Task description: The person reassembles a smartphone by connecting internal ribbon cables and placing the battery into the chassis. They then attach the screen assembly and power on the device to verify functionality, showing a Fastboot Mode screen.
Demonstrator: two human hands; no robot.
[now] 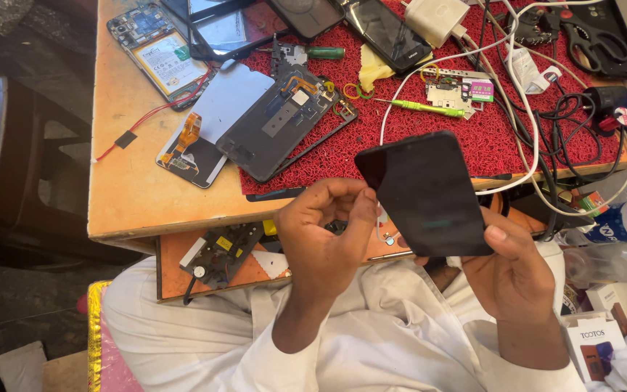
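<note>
Two bare hands meet over a black phone screen panel in the head view, the only view there is. The right hand carries it from below, thumb pressed on the lower right edge of the glass, the other fingers closed behind it out of sight. The left hand is curled shut at the panel's left edge, fingers bent in and thumb tip touching the rim, as if pinching or picking at the edge; whether something small sits between them cannot be told.

The panel is tilted, held in the air above the lap and just in front of the counter, so a slip of the right thumb would likely drop it onto the open drawer tray below the left fingers, or onto the floor. Prying too hard at one edge could crack the thin glass, in my judgement.

Beyond the fingers, on the red mat, white cables run close behind the panel's top; a sweep of it could snag them and drag the small circuit board or the green-handled screwdriver off. Left of the fingers lies an opened phone body, well apart.
</note>
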